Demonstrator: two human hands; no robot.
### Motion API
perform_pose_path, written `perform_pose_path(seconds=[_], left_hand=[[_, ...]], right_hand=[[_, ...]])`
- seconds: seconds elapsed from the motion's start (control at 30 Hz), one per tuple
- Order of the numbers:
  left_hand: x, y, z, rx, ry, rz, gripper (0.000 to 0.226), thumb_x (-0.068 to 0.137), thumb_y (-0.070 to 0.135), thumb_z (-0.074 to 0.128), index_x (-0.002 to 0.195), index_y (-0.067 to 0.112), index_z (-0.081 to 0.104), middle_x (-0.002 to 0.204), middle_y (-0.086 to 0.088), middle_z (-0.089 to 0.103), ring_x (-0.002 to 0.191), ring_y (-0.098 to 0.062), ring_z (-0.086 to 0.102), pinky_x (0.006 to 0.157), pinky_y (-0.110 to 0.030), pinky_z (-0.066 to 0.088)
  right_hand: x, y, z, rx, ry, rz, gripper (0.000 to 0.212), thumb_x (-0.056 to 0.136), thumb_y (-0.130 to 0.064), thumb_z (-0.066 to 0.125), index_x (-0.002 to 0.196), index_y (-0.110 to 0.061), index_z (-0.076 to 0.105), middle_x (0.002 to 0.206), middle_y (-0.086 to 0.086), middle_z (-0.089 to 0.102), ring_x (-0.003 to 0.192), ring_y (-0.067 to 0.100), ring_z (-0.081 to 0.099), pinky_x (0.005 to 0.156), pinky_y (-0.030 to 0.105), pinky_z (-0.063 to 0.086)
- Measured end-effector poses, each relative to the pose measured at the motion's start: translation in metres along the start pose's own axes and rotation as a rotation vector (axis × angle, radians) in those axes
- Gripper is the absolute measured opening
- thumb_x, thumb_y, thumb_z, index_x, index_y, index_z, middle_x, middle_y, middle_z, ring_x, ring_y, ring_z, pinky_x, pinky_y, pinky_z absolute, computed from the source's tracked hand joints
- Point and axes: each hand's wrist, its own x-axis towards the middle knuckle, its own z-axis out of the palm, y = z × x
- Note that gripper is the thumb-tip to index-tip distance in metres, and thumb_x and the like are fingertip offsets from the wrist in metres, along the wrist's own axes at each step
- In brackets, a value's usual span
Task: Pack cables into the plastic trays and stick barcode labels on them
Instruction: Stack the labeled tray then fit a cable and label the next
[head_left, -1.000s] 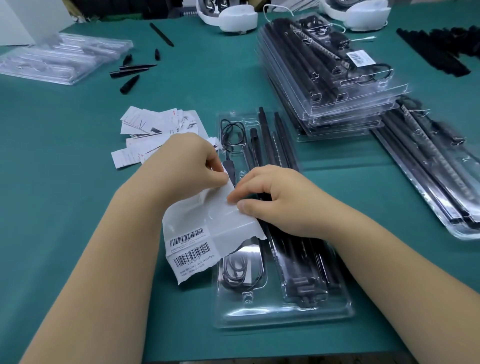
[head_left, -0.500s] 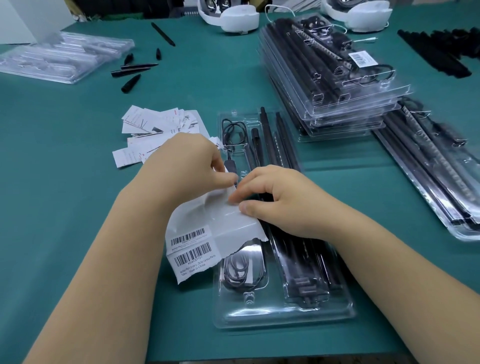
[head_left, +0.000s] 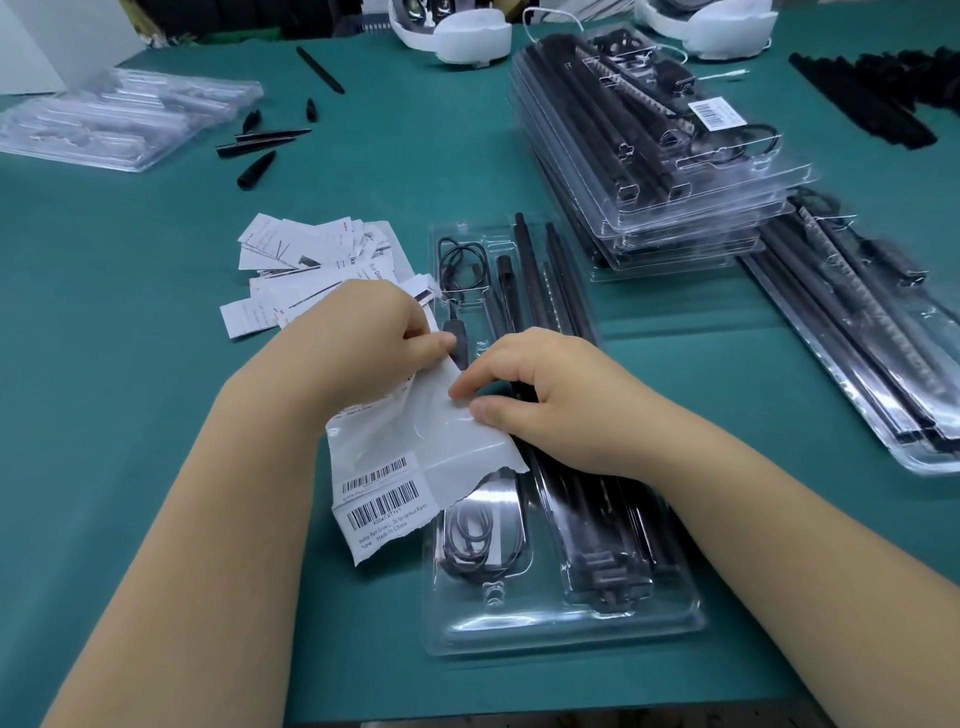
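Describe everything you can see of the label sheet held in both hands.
The label sheet is glossy white backing paper with torn, ragged edges. Two barcode labels remain at its lower left corner. It lies tilted over the clear plastic tray, pinched at its top by the left hand and right hand.

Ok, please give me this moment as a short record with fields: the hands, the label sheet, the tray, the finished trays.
left hand: pinches the white barcode label sheet at its top edge
right hand: fingertips on the sheet's right side
sheet: two barcode labels remain at its lower left
clear plastic tray: under the hands, holds black cables and rods
stack of packed trays: far right; top one carries a barcode label
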Motion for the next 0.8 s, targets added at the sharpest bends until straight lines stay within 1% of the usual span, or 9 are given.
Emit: perform_pose_path(seconds=[0.13, 0.2, 0.27, 0.33, 0.43, 0.47, 0.53, 0.63, 0.8], left_hand=[[0.001, -0.002, 0.000, 0.044, 0.036, 0.041, 0.039, 0.097, 0.036, 0.049, 0.075, 0.008, 0.067, 0.060, -0.005, 0.054, 0.056, -0.014, 0.044, 0.052, -0.029, 0.033], [0.002, -0.006, 0.002, 0.029, 0.039, 0.054, 0.039, 0.097, 0.035, 0.048, 0.079, 0.008, 0.068, 0.069, -0.008, 0.062, 0.062, -0.019, 0.050, 0.058, -0.032, 0.040], [0.003, -0.011, 0.003, -0.043, 0.054, 0.042, 0.034, 0.096, 0.035, 0.049, 0.079, 0.014, 0.071, 0.076, -0.006, 0.067, 0.066, -0.018, 0.055, 0.064, -0.033, 0.045], [0.003, -0.014, 0.002, -0.130, 0.073, 0.039, 0.028, 0.091, 0.038, 0.055, 0.075, 0.022, 0.072, 0.071, 0.001, 0.067, 0.060, -0.011, 0.053, 0.059, -0.029, 0.044], [-0.001, -0.014, 0.000, -0.245, 0.044, 0.082, 0.027, 0.066, 0.056, 0.069, 0.066, 0.029, 0.070, 0.058, 0.007, 0.061, 0.054, -0.002, 0.050, 0.048, -0.014, 0.036], [-0.001, -0.013, 0.000, -0.255, 0.034, 0.090, 0.029, 0.061, 0.057, 0.072, 0.064, 0.029, 0.069, 0.056, 0.007, 0.059, 0.053, 0.002, 0.049, 0.046, -0.011, 0.033], [0.001, -0.010, 0.002, -0.243, 0.050, 0.084, 0.025, 0.062, 0.051, 0.077, 0.064, 0.028, 0.069, 0.056, 0.011, 0.058, 0.053, 0.006, 0.050, 0.046, -0.010, 0.032], [0.002, -0.008, 0.003, -0.202, 0.083, 0.071, 0.017, 0.071, 0.041, 0.080, 0.063, 0.030, 0.069, 0.061, 0.014, 0.063, 0.060, 0.003, 0.056, 0.052, -0.016, 0.038], [0.000, -0.006, 0.003, -0.164, 0.099, 0.091, 0.021, 0.078, 0.031, 0.074, 0.059, 0.032, 0.065, 0.061, 0.011, 0.064, 0.062, -0.004, 0.057, 0.057, -0.027, 0.046]], right_hand=[[0.000, 0.000, 0.000, -0.016, -0.005, -0.002, 0.021, 0.091, -0.023, 0.058, 0.108, -0.027, 0.070, 0.105, -0.011, 0.064, 0.102, 0.002, 0.048, 0.091, 0.023, 0.036], [0.000, 0.000, 0.001, -0.018, -0.005, 0.000, 0.021, 0.091, -0.023, 0.058, 0.108, -0.027, 0.071, 0.107, -0.010, 0.064, 0.104, 0.003, 0.048, 0.092, 0.023, 0.036], [0.000, 0.000, 0.001, -0.021, -0.006, 0.004, 0.020, 0.090, -0.023, 0.060, 0.107, -0.027, 0.071, 0.107, -0.010, 0.063, 0.106, 0.005, 0.049, 0.095, 0.025, 0.036], [0.000, 0.000, 0.000, -0.016, -0.003, 0.005, 0.020, 0.089, -0.024, 0.061, 0.106, -0.027, 0.071, 0.107, -0.011, 0.063, 0.106, 0.005, 0.049, 0.095, 0.025, 0.037], [-0.001, 0.000, 0.000, -0.011, 0.007, -0.008, 0.022, 0.087, -0.023, 0.063, 0.108, -0.027, 0.070, 0.105, -0.012, 0.063, 0.104, 0.004, 0.048, 0.092, 0.023, 0.035], [-0.001, 0.000, 0.001, -0.017, 0.004, -0.009, 0.022, 0.088, -0.023, 0.063, 0.108, -0.027, 0.069, 0.105, -0.011, 0.063, 0.105, 0.005, 0.048, 0.093, 0.023, 0.035], [-0.001, 0.000, 0.001, -0.033, -0.008, -0.010, 0.022, 0.088, -0.024, 0.062, 0.109, -0.027, 0.069, 0.106, -0.010, 0.063, 0.108, 0.008, 0.047, 0.095, 0.027, 0.036], [-0.001, 0.000, 0.002, -0.033, -0.015, -0.007, 0.022, 0.089, -0.024, 0.060, 0.109, -0.027, 0.069, 0.107, -0.010, 0.063, 0.110, 0.010, 0.047, 0.098, 0.031, 0.036], [0.000, 0.001, 0.002, -0.044, -0.014, -0.011, 0.024, 0.090, -0.023, 0.058, 0.111, -0.027, 0.068, 0.108, -0.011, 0.063, 0.110, 0.008, 0.046, 0.098, 0.030, 0.037]])
